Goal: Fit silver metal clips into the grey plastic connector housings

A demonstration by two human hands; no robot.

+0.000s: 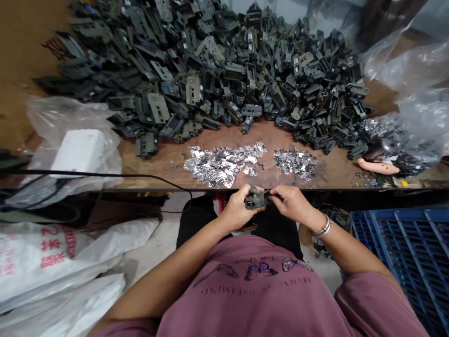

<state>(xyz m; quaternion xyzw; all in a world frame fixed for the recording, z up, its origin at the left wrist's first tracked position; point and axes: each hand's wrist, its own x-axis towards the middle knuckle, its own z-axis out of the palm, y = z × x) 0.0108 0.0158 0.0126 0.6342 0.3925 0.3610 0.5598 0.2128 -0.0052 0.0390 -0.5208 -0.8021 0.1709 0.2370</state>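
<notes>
My left hand is closed around a dark grey-green moulded housing, held just in front of the table edge above my lap. At the housing's right side, my right hand has thumb and fingers pinched together; whatever small dark piece sits between the fingertips is too small to name. Beyond my hands, two low piles of small shiny metal pieces lie on the table: a larger pile on the left and a smaller pile on the right.
A big heap of similar dark housings covers the back of the wooden table. At left are a white box in clear plastic and a black cable. A peach-coloured handle lies right. Blue crates and white sacks stand below.
</notes>
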